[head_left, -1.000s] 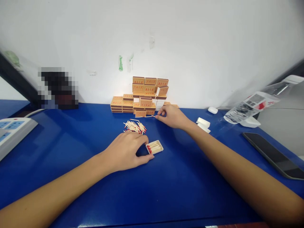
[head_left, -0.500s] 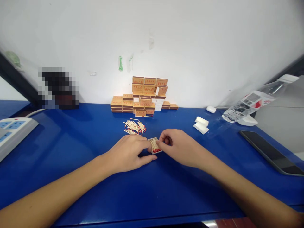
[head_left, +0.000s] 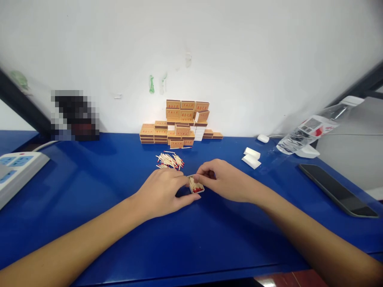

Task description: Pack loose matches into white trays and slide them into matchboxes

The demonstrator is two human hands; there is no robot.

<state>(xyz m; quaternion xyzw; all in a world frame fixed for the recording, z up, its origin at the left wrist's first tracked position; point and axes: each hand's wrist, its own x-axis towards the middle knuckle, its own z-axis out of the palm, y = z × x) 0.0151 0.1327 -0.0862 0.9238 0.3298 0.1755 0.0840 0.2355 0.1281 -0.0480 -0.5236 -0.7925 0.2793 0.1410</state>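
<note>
Small white open tray (head_left: 203, 189), pale-walled, packed with thin matches (head_left: 196, 185), cream sticks with red heads bunched at the near side, sits on the blue table (head_left: 167, 247) just in front of the loose match pile (head_left: 168, 160). Left hand (head_left: 163, 192) grasps the tray, thumb along the near edge and bent fingers at its left side, so it lies between them; right hand (head_left: 226, 181) has fingertips pinched over the tray's far side, can't tell if they grip a match.
</note>
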